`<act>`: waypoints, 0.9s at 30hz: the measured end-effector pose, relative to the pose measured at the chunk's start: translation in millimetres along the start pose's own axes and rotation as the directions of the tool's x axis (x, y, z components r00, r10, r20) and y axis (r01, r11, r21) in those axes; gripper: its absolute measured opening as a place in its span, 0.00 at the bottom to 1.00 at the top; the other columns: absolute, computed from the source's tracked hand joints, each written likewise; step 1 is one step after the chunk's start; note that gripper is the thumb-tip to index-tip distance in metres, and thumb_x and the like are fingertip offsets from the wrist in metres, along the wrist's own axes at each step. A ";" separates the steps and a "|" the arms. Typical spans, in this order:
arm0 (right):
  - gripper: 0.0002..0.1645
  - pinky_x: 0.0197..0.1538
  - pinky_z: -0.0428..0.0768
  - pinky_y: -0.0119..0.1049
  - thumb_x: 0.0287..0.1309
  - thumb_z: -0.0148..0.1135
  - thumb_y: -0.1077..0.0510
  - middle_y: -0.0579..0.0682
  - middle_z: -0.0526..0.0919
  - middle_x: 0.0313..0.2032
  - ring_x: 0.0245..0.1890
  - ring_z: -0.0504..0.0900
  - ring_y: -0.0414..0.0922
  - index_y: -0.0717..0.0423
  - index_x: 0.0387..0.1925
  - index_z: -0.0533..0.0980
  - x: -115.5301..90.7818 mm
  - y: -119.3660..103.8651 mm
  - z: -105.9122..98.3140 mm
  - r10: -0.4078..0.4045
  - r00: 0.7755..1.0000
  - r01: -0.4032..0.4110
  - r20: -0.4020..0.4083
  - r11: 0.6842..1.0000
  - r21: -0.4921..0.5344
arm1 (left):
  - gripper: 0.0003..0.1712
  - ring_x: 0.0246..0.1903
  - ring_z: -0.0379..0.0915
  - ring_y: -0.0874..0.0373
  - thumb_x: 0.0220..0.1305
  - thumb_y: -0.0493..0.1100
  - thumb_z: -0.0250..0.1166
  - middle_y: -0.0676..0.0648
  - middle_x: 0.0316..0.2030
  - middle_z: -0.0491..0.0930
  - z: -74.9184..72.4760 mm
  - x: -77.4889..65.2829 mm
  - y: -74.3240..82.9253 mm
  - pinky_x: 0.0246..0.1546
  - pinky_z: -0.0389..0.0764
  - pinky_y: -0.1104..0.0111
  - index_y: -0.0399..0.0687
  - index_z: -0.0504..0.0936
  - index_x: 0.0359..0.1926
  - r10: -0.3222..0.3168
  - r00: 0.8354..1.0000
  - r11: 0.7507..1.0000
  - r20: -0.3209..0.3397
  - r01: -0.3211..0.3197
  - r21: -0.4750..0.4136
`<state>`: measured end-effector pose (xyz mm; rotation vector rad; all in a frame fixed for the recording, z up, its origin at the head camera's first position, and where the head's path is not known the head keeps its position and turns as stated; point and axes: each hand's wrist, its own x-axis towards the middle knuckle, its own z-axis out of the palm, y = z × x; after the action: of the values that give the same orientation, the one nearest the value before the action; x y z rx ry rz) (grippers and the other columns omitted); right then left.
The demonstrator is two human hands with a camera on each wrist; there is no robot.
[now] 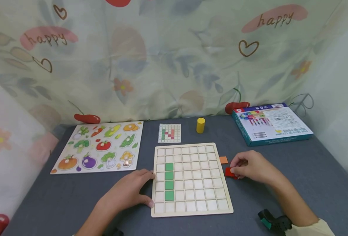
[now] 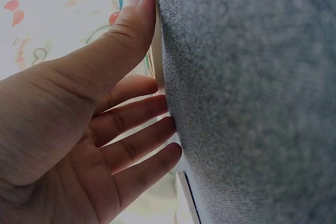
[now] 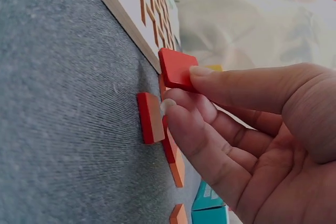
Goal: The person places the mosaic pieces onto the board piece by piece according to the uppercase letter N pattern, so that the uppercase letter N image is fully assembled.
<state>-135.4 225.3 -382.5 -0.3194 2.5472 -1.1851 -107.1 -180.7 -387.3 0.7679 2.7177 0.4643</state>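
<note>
The right hand (image 1: 251, 166) pinches a flat red square tile (image 3: 176, 68) beside the right edge of the pale wooden grid board (image 1: 192, 184); the left hand (image 1: 132, 188), thumb and fingers apart, touches its left edge. The patterned fabric backdrop (image 1: 162, 65) twice reads "happy"; fine print on the teal-sided cardboard box (image 1: 272, 126), far right, is illegible.

The grey table (image 1: 58, 196) bears a grid board (image 1: 193, 176), tiles (image 1: 223, 160), vegetable board (image 1: 96, 157), box (image 1: 275, 126), cylinder (image 1: 200, 126) and apparently a pattern card (image 1: 169, 133).

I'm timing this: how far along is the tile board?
Done: four green tiles sit in one column of the board. In hand: the right hand pinches a red tile. Remaining, apparently: the red squares shown on the pattern card; the board holds no red yet.
</note>
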 end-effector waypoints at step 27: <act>0.04 0.30 0.80 0.37 0.58 0.71 0.64 0.47 0.82 0.26 0.24 0.80 0.44 0.57 0.29 0.82 37.1 -61.6 50.3 -0.131 0.990 0.128 0.042 0.989 0.074 | 0.47 0.57 0.73 0.49 0.41 0.63 0.80 0.44 0.57 0.77 -1.7 1.0 0.8 0.58 0.74 0.51 0.44 0.79 0.60 -0.004 1.000 1.000 0.005 0.004 0.002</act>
<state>-146.9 138.9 -372.5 -0.4961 2.4698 -1.2959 -108.3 -179.9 -385.6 0.7636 2.7150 0.4584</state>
